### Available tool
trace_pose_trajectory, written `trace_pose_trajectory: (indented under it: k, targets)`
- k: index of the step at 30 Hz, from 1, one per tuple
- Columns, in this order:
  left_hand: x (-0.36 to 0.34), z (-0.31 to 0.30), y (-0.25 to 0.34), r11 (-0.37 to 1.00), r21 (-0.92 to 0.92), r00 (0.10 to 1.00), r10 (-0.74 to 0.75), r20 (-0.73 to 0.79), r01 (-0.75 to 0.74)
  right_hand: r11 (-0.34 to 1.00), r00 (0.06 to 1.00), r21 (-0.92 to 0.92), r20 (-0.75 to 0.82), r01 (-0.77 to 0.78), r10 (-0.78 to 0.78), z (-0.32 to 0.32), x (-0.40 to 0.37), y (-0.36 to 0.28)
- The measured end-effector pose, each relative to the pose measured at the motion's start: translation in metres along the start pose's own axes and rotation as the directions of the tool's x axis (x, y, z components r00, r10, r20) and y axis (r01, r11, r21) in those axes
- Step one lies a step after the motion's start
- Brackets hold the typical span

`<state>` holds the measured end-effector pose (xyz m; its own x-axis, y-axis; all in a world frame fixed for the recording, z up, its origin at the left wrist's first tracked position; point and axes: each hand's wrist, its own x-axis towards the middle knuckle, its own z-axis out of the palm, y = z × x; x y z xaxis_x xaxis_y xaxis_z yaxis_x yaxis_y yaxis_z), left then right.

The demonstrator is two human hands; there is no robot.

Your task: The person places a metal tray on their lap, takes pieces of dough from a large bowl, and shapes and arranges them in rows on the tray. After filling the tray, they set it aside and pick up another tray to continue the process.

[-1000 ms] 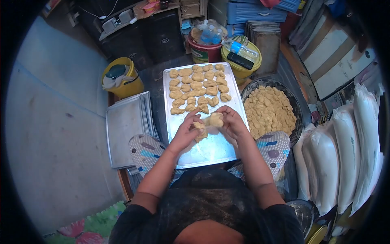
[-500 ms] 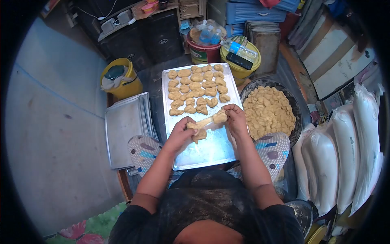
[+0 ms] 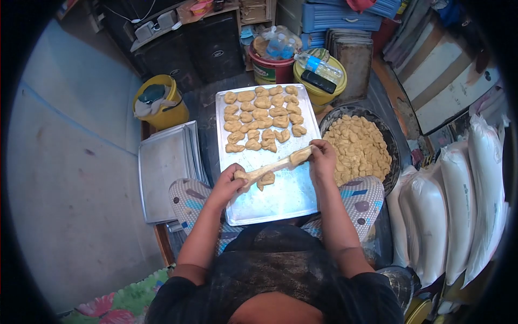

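Note:
A long strip of tan dough (image 3: pixel 279 164) is stretched between my two hands above the metal tray (image 3: pixel 280 201). My left hand (image 3: pixel 229 185) pinches its left end, and my right hand (image 3: pixel 323 160) grips the thicker right end, higher up near the tray's right edge. Below the strip a loose dough piece (image 3: pixel 264 181) lies on the tray. Rows of shaped dough pieces (image 3: pixel 260 114) cover the far half of the tray, which rests across my lap. To the right of my right hand, a round black pan (image 3: pixel 394 162) holds a heap of dough lumps (image 3: pixel 359 148).
Stacked metal trays (image 3: pixel 164 175) lean at my left, behind them a yellow bucket (image 3: pixel 178 112). A red bucket (image 3: pixel 272 72) and a yellow-lidded bucket (image 3: pixel 337 89) with a phone (image 3: pixel 318 81) and bottle stand beyond the tray. Several white sacks (image 3: pixel 429 210) line the right side.
My hands have moved apart, the left one left and slightly down, the right one to the right. The dough between them has become longer and thinner.

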<state>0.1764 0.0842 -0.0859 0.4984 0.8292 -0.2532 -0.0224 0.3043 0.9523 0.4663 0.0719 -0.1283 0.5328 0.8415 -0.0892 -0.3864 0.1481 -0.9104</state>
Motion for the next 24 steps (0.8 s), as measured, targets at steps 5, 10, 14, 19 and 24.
trace_pose_trajectory:
  k: [5,10,14,19,24]
  targets:
    - [-0.001,0.008,0.007,0.942,0.327,0.997,0.080,0.000,-0.076,0.572,0.891,-0.703,0.436,0.423,-0.122,0.025,-0.029,-0.017]
    - [0.001,0.024,0.008,0.432,0.868,0.946,0.304,0.116,-0.245,0.691,0.919,-0.645,0.386,0.328,-0.076,0.040,-0.045,-0.013]
    - [0.012,0.040,0.000,0.335,0.890,0.886,0.442,0.142,-0.309,0.524,0.755,-0.599,0.640,0.605,-0.141,0.041,-0.041,-0.007]
    - [0.019,0.045,-0.004,0.252,0.916,0.892,0.410,0.191,-0.312,0.441,0.813,-0.692,0.552,0.572,-0.186,0.047,-0.041,-0.007]
    - [0.018,0.044,-0.006,0.252,0.912,0.871,0.454,0.185,-0.325,0.989,0.983,0.045,0.123,-0.144,0.138,0.030,-0.017,-0.020]
